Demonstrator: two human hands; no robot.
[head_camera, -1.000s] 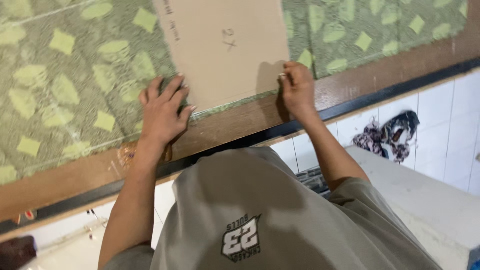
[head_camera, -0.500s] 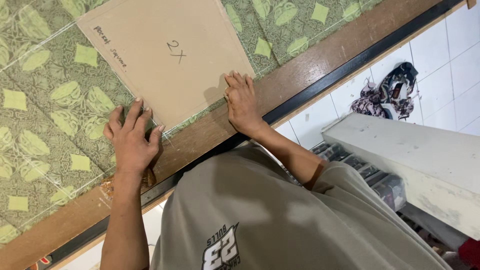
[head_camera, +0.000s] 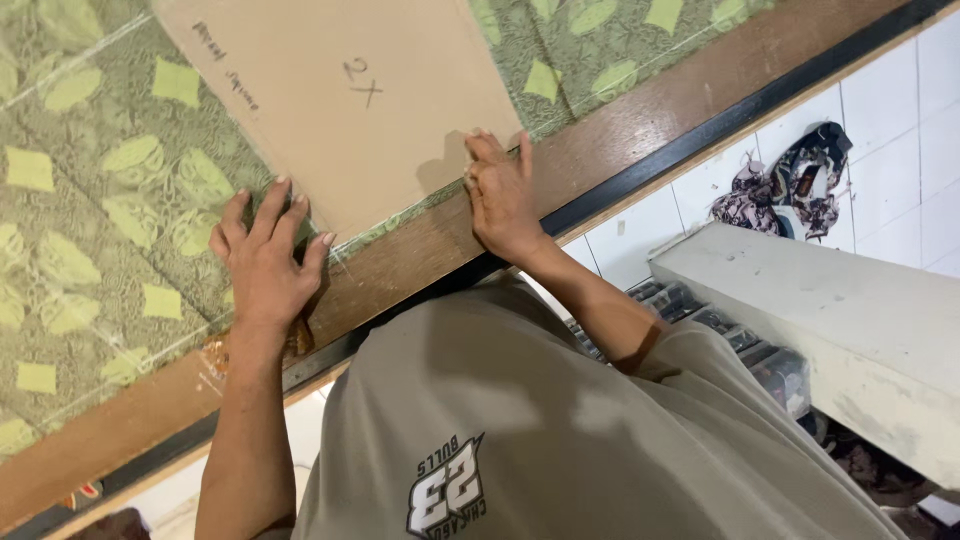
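A tan cardboard pattern piece (head_camera: 350, 110) with handwritten marks lies on green patterned fabric (head_camera: 100, 200) spread over a wooden table (head_camera: 640, 130). My left hand (head_camera: 265, 262) rests flat with fingers spread on the fabric at the pattern's lower left corner. At the lower right corner, near the fabric's edge, my right hand (head_camera: 500, 195) has its fingers drawn together, pressing down. Whether it pinches something small, I cannot tell.
The table's brown edge and a black rail (head_camera: 700, 150) run diagonally in front of my grey shirt (head_camera: 560, 430). Beyond it lie a white tiled floor (head_camera: 900, 110), a crumpled dark cloth (head_camera: 790, 180) and a white bench (head_camera: 830, 320).
The view has swung, so the table now runs more steeply. Both hands stay at the pattern's lower corners, the right hand's fingers drawn closer together.
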